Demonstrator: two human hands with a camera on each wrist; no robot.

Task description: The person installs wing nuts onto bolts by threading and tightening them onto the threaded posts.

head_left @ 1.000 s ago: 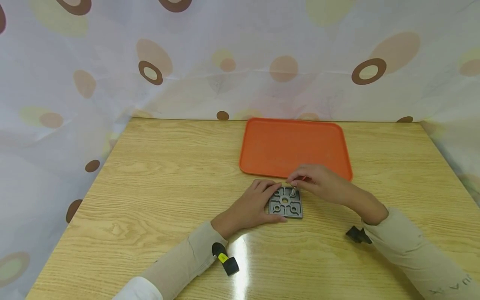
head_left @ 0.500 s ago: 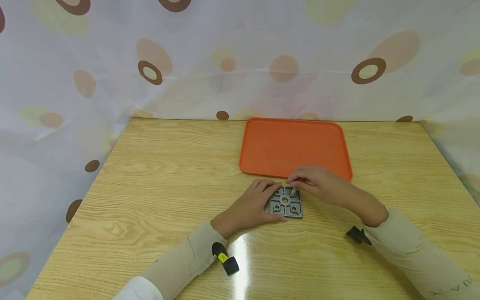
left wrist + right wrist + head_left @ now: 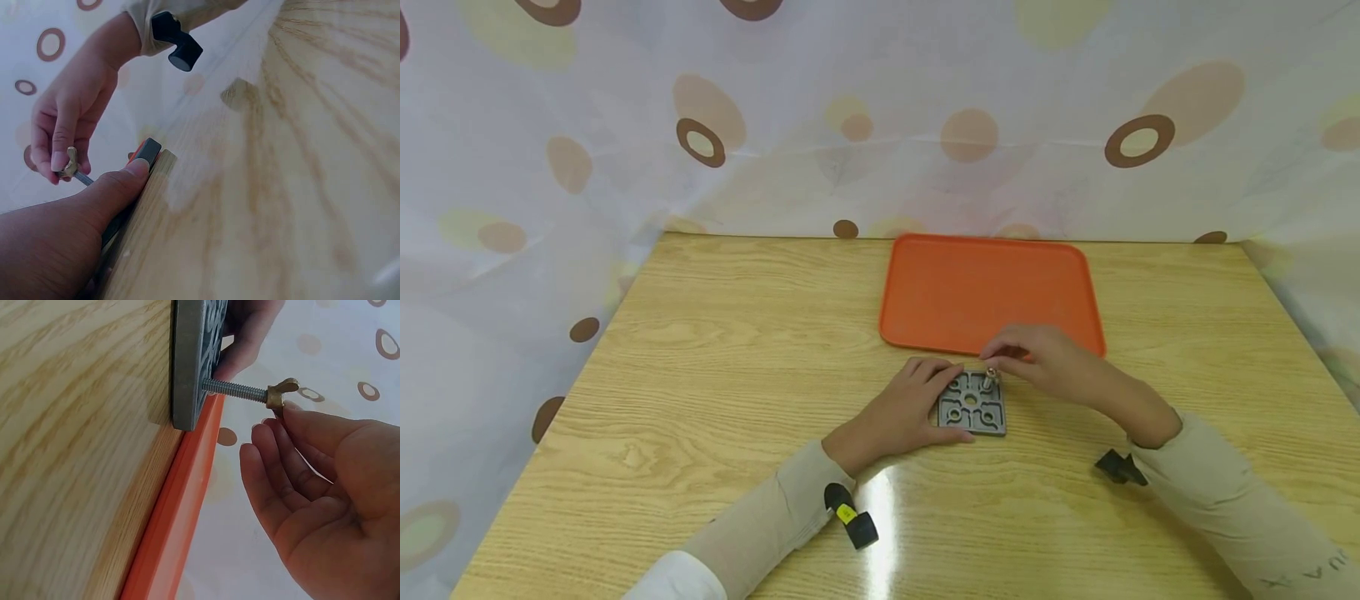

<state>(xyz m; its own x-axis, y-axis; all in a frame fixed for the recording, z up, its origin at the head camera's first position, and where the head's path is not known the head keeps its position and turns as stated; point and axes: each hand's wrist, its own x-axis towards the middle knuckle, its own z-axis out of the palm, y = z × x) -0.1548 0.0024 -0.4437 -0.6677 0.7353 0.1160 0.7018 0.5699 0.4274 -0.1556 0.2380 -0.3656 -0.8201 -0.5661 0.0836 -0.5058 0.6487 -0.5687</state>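
Note:
A square grey metal plate (image 3: 972, 403) with round holes and raised ribs lies on the table. My left hand (image 3: 901, 413) grips it from the left, thumb along the near edge and fingers at the far edge. A threaded bolt (image 3: 236, 390) stands up from the plate's far right corner. On its top end sits a brass wing nut (image 3: 281, 395). My right hand (image 3: 1051, 362) has its thumb and fingertips at one wing, pinching it, while the other wing shows free. In the left wrist view the right hand's fingers (image 3: 61, 161) are also at the wing nut.
An orange tray (image 3: 985, 292) lies just beyond the plate, its near right edge partly under the right hand in the head view. The wooden table (image 3: 737, 333) meets a dotted cloth (image 3: 820, 183) at its far edge. Black wrist cameras (image 3: 859, 528) hang at both sleeves.
My right hand has shifted slightly away from the bolt's top, and the wing nut now shows in the head view. My left hand and the plate stay in place.

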